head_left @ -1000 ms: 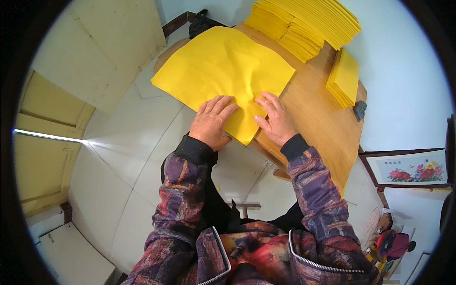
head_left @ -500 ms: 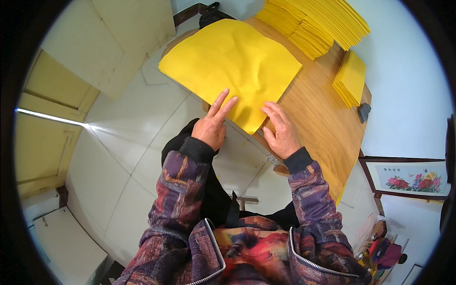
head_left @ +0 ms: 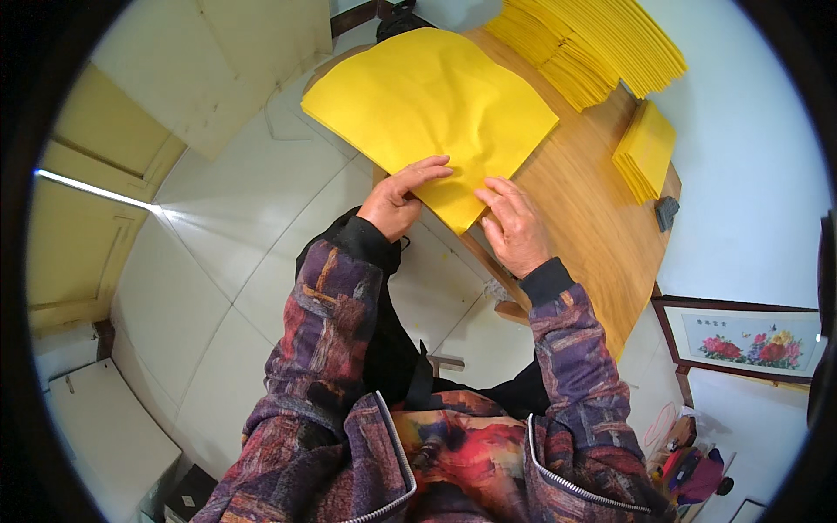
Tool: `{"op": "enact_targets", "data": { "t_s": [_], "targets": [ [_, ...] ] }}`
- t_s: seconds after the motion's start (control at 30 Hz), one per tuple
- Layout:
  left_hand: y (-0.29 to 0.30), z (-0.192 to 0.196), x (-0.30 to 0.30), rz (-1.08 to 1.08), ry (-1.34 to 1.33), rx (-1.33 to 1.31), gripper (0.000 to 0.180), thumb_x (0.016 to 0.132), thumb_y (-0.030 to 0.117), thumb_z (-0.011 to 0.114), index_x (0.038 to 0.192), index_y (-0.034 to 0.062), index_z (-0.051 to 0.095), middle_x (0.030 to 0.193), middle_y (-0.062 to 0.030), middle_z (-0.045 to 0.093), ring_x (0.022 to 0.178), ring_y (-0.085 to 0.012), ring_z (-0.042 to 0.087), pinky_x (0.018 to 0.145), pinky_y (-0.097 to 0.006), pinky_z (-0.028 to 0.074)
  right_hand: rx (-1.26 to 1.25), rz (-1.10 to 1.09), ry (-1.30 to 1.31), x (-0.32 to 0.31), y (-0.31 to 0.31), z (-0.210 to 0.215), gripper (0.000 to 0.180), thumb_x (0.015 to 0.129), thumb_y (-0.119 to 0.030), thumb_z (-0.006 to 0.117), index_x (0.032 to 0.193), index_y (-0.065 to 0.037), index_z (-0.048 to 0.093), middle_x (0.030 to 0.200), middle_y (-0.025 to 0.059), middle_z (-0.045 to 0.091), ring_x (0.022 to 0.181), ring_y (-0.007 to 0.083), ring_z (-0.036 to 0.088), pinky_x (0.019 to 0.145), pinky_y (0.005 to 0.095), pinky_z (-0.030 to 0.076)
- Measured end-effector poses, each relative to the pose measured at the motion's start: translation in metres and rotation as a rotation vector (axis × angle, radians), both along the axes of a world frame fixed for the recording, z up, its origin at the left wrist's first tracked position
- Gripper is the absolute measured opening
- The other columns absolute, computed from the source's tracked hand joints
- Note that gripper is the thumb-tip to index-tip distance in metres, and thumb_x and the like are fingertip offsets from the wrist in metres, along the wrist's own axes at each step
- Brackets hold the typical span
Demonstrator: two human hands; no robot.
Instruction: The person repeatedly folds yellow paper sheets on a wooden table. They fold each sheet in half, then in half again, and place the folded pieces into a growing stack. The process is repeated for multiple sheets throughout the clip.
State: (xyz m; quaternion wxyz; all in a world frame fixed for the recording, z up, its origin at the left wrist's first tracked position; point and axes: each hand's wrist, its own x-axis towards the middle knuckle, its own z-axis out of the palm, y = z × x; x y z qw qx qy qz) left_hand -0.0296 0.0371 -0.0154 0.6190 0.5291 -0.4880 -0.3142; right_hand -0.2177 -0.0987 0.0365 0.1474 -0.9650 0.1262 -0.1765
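A stack of large yellow sheets, paper by the look of it, lies on the wooden table, its near corner jutting past the edge toward me. Shallow creases run across the top sheet. My left hand is at the stack's near left edge, fingers stretched over the top sheet; its thumb is mostly hidden. On the near right edge my right hand has its fingertips touching the sheets, thumb apart from the fingers. Neither hand visibly grips anything.
Tall piles of folded yellow sheets stand at the table's far end. A smaller yellow bundle and a small dark block sit along the right edge of the wooden table. A framed flower picture leans at the right.
My left hand has turned, its fingers swinging from pointing away to pointing right across the sheet. The right hand stays at the right edge. The view has shifted slightly.
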Motion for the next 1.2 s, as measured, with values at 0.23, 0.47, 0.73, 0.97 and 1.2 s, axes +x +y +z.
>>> {"op": "enact_targets", "data": {
  "t_s": [0.23,0.47,0.73,0.97,1.2],
  "targets": [
    [0.002,0.003,0.004,0.017,0.189,-0.004,0.061,0.063,-0.016,0.033,0.112,0.0007,0.064,0.126,-0.0103,0.059,0.124,-0.0235,0.05,0.109,-0.03,0.031,-0.007,-0.018,0.004,0.0,0.003,-0.003,0.038,0.078,-0.006,0.064,0.115,-0.011,0.059,0.127,0.0115,0.053,0.121,0.0344,0.049,0.098,0.0438,0.043],
    [-0.001,0.005,-0.004,0.012,-0.005,0.06,0.065,0.061,-0.015,0.033,0.118,-0.0002,0.06,0.122,-0.0109,0.06,0.122,-0.0237,0.052,0.108,-0.031,0.033,-0.063,-0.014,0.009,0.002,0.004,-0.002,0.034,0.077,-0.01,0.068,0.11,-0.012,0.062,0.124,0.0109,0.055,0.121,0.0326,0.05,0.094,0.0433,0.043],
    [0.003,0.014,-0.001,-0.111,0.491,0.126,0.062,0.066,-0.01,0.04,0.127,-0.0031,0.052,0.126,-0.0073,0.056,0.121,-0.0197,0.051,0.105,-0.03,0.035,-0.066,-0.005,-0.073,0.011,-0.001,-0.004,0.019,0.076,-0.008,0.07,0.094,-0.01,0.066,0.114,0.0064,0.06,0.11,0.0283,0.055,0.089,0.0419,0.044],
    [0.0,0.012,0.001,-0.043,0.305,0.06,0.053,0.068,-0.006,0.045,0.121,-0.0039,0.057,0.13,-0.0113,0.052,0.127,-0.0225,0.044,0.109,-0.033,0.03,0.279,-0.015,-0.168,0.02,-0.008,-0.004,0.012,0.076,0.002,0.067,0.086,-0.003,0.062,0.108,0.0094,0.059,0.095,0.026,0.057,0.08,0.0348,0.049],
    [-0.001,0.004,0.007,-0.009,0.201,0.067,0.029,0.084,0.007,0.058,0.111,-0.0042,0.063,0.132,-0.0136,0.053,0.125,-0.0239,0.046,0.106,-0.035,0.034,0.553,0.009,-0.014,0.023,-0.025,0.001,0.008,0.081,-0.002,0.066,0.082,-0.003,0.059,0.105,0.0073,0.055,0.099,0.0206,0.053,0.085,0.0307,0.045]
  ]
}}
